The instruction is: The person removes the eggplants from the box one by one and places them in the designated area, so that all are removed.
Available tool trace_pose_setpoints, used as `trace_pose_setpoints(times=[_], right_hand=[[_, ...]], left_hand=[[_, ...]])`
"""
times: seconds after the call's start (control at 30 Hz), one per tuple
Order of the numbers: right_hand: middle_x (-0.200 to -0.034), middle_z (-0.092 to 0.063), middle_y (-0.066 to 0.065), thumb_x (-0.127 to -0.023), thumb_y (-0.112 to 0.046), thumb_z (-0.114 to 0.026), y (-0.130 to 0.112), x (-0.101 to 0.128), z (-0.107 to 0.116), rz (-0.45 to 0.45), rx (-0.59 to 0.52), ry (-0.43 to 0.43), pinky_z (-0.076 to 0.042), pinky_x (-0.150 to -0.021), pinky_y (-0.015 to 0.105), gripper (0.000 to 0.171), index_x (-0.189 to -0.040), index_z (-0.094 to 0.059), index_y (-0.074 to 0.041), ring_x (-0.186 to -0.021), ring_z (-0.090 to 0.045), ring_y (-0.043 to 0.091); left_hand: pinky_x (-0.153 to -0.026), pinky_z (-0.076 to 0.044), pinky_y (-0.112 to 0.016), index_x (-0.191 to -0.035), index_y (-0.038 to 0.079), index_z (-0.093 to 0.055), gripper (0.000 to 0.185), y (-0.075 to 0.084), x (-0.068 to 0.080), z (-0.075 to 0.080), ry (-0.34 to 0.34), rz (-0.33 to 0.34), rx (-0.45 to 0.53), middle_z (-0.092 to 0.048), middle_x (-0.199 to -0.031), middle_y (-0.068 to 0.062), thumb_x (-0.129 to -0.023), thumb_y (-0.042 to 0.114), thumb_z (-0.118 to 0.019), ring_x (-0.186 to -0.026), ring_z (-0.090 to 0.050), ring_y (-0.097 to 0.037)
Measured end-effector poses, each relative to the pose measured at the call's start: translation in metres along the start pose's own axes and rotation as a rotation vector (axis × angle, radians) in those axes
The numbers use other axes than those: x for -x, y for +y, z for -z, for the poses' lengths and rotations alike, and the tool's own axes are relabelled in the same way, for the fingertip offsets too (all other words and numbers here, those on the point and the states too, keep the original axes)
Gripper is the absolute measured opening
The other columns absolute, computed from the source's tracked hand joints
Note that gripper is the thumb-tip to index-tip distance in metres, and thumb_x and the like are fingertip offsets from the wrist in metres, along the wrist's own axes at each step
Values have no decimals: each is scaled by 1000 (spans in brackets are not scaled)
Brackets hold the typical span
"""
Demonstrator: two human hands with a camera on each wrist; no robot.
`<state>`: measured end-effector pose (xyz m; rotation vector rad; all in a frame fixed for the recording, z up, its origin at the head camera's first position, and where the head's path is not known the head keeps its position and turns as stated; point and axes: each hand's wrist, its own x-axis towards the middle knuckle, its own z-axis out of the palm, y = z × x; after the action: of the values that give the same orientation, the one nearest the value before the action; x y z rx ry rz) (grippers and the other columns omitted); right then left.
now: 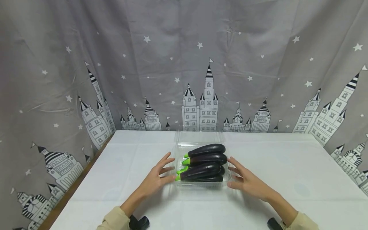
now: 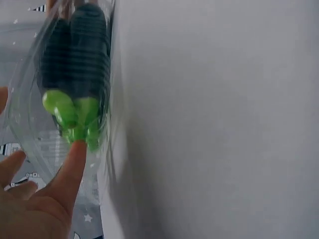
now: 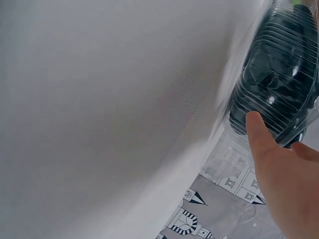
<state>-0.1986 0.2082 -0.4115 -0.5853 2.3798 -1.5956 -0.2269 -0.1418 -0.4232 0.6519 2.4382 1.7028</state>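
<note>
A clear plastic clamshell box (image 1: 201,184) stands on the white table, its hinged lid (image 1: 199,136) folded back away from me. Several dark purple eggplants (image 1: 208,158) lie stacked inside, green stem ends to the left. At the box's left side is my left hand (image 1: 156,177), fingers spread and thumb tip right at the wall, close by the green stems (image 2: 75,112). My right hand (image 1: 248,182) is at the opposite side, fingers extended along the wall. In the right wrist view its thumb (image 3: 259,134) overlaps the ribbed plastic over the dark ends.
White cloth covers the table (image 1: 287,166) on both sides of the box. Behind it hangs a grey curtain (image 1: 172,64) printed with castles and stars. A brown wooden edge (image 1: 77,182) runs along the table's left side. Black wrist devices (image 1: 139,222) show by the sleeves.
</note>
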Motion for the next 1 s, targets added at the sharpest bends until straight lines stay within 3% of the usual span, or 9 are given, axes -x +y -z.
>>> trace_pose_setpoints(times=[0.27, 0.53, 0.77, 1.0], right_hand=[[-150, -13, 14, -85, -22, -66, -6, -5, 6, -36, 41, 32, -34, -98, 48, 75, -145, -22, -16, -129, -27, 41], [-142, -32, 18, -86, -21, -64, -18, -30, 16, 106, 159, 164, -25, -103, 50, 56, -134, -41, -2, -130, -26, 36], [-133, -45, 15, -87, -16, -61, -26, -54, 22, 119, 180, 234, -28, -103, 48, 43, -126, -51, -1, -126, -34, 32], [-127, -52, 13, -87, -20, -62, -33, -78, 25, 133, 258, 226, -29, -102, 47, 37, -120, -58, -4, -124, -39, 29]], left_hand=[[-97, -31, -56, -133, 9, -46, 64, -12, -10, 8, -72, 36, -57, -14, -151, 3, -78, 29, -72, -121, -40, -38], [-97, -31, -55, -129, 9, -48, 63, -11, -10, 9, -70, 40, -26, -15, -150, 3, -75, 29, -75, -120, -41, -37], [-97, -33, -52, -128, 8, -48, 62, -15, -11, 7, -82, 33, -17, -14, -150, 3, -76, 27, -75, -121, -40, -37], [-96, -34, -53, -128, 7, -47, 62, -16, -11, 6, -85, 20, -31, -14, -150, -1, -77, 27, -74, -120, -40, -39]])
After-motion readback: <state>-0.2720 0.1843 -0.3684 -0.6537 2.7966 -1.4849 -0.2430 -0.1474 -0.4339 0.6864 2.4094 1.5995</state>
